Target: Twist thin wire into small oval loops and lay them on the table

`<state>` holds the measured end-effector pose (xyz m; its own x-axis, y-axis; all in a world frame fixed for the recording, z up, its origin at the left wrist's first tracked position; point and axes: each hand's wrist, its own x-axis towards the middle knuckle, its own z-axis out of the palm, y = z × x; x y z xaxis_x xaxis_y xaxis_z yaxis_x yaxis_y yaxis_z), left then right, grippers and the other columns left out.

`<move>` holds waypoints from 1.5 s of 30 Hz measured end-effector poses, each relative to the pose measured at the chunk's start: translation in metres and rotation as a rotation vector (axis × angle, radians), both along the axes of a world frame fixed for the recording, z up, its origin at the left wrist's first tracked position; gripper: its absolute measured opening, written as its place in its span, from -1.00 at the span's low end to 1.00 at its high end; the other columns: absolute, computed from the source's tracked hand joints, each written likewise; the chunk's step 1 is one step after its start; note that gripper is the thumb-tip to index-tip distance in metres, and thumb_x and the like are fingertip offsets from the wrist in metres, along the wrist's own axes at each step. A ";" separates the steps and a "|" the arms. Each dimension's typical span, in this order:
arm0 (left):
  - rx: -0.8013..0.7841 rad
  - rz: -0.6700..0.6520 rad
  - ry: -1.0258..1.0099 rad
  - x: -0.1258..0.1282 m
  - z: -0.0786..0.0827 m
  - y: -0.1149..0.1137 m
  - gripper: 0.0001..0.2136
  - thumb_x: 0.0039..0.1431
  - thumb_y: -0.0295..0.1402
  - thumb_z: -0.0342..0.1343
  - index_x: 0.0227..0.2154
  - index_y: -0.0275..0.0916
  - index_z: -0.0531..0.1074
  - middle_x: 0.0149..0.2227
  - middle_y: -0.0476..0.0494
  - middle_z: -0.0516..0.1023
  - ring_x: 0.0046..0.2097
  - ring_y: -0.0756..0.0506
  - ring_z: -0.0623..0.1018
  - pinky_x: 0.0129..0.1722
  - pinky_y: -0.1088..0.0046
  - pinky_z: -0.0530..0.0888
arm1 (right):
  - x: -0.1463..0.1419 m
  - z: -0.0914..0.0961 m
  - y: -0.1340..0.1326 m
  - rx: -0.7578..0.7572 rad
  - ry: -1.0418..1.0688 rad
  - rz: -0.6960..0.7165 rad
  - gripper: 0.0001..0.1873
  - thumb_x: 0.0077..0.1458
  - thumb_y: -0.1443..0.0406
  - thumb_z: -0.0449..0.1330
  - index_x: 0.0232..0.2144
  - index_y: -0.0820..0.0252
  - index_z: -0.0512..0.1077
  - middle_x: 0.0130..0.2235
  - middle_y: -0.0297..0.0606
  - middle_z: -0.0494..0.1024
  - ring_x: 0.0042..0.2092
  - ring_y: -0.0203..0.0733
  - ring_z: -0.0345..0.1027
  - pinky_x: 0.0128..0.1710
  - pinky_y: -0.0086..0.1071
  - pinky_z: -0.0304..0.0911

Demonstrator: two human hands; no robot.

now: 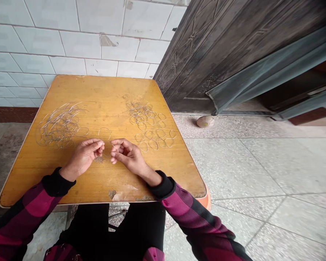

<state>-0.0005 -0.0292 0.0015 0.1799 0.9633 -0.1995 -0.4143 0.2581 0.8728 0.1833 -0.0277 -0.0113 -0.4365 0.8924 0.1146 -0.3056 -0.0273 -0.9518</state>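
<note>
A thin wire [104, 128], bent into loops, is held between my two hands above the wooden table [108, 94]. My left hand [84, 154] pinches it between thumb and forefinger, near the crossing of the loops. On the other side, my right hand [129, 156] has its thumb and fingers closed on the wire's curved part. Left of my left hand lies a tangled heap of loose wire pieces [61, 125]. Several wire figure-eight shapes [153, 139] are spread out to the right, with a pile of similar wire loops [141, 114] behind them.
White wall tiles [70, 47] rise behind the table. A dark carved wooden door [195, 54] and a grey-green curtain [241, 76] stand on the right. A rounded stone-like object [205, 121] rests on the floor [250, 163] by the doorway.
</note>
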 end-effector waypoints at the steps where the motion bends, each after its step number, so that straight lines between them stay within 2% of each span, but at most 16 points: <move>1: 0.003 -0.012 0.003 0.000 0.000 0.000 -0.88 -0.04 -0.34 0.30 -0.51 -0.29 0.53 -0.48 -0.06 0.49 -0.44 0.05 0.41 -0.42 0.52 0.33 | 0.000 0.000 0.000 0.000 -0.011 -0.013 -0.62 0.02 0.21 0.34 -0.13 0.16 0.36 -0.39 -0.42 0.48 -0.45 -0.39 0.45 -0.43 -0.46 0.44; 10: 0.041 -0.031 0.108 0.001 0.000 -0.001 -0.82 -0.07 -0.27 0.33 -0.49 -0.30 0.54 -0.49 -0.06 0.50 -0.45 0.05 0.38 -0.43 0.52 0.29 | 0.000 -0.004 0.000 0.030 -0.082 -0.132 -0.65 0.07 0.11 0.28 -0.17 0.20 0.47 -0.47 -0.38 0.53 -0.49 -0.34 0.47 -0.48 -0.42 0.46; 15: 0.054 0.018 0.163 0.005 0.002 -0.002 -0.79 -0.12 -0.26 0.35 -0.54 -0.32 0.52 -0.53 -0.06 0.48 -0.50 0.06 0.36 -0.46 0.51 0.27 | -0.004 -0.003 -0.001 -0.015 -0.063 -0.183 -0.73 0.04 0.14 0.31 -0.34 0.21 0.41 -0.50 -0.40 0.51 -0.54 -0.38 0.43 -0.56 -0.50 0.41; 23: 0.018 0.074 0.111 0.010 0.004 -0.002 -0.75 -0.21 -0.29 0.40 -0.54 -0.30 0.46 -0.56 -0.01 0.49 -0.51 0.06 0.40 -0.48 0.54 0.31 | -0.007 -0.004 -0.001 -0.007 -0.056 -0.165 -0.72 0.04 0.12 0.30 -0.36 0.22 0.41 -0.53 -0.40 0.51 -0.54 -0.36 0.44 -0.54 -0.47 0.41; 32: 0.090 0.135 0.138 0.012 0.001 -0.005 -0.73 -0.19 -0.30 0.40 -0.45 -0.29 0.46 -0.52 -0.01 0.55 -0.50 0.05 0.47 -0.43 0.50 0.40 | -0.007 -0.002 0.002 -0.072 -0.072 -0.193 -0.71 0.03 0.11 0.31 -0.38 0.21 0.40 -0.56 -0.41 0.49 -0.57 -0.38 0.40 -0.53 -0.46 0.41; 39: 0.109 0.088 0.158 0.011 -0.001 -0.006 -0.73 -0.12 -0.36 0.37 -0.38 -0.29 0.41 -0.51 -0.01 0.57 -0.48 0.02 0.51 -0.42 0.49 0.41 | -0.008 -0.001 0.001 -0.048 -0.067 -0.166 -0.68 0.02 0.08 0.32 -0.35 0.22 0.44 -0.47 -0.38 0.50 -0.54 -0.38 0.41 -0.54 -0.46 0.40; 45: 0.111 0.051 0.162 0.011 0.001 -0.008 -0.70 -0.08 -0.38 0.34 -0.35 -0.26 0.32 -0.51 0.02 0.57 -0.49 0.02 0.51 -0.41 0.50 0.39 | -0.008 0.001 0.000 -0.009 -0.053 -0.141 -0.70 0.05 0.14 0.31 -0.43 0.19 0.31 -0.56 -0.42 0.48 -0.60 -0.40 0.36 -0.58 -0.50 0.34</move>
<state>0.0108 -0.0376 0.0023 0.1048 0.9880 -0.1137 -0.2763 0.1388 0.9510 0.1755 -0.0277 -0.0102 -0.3117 0.9462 0.0869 -0.2567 0.0042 -0.9665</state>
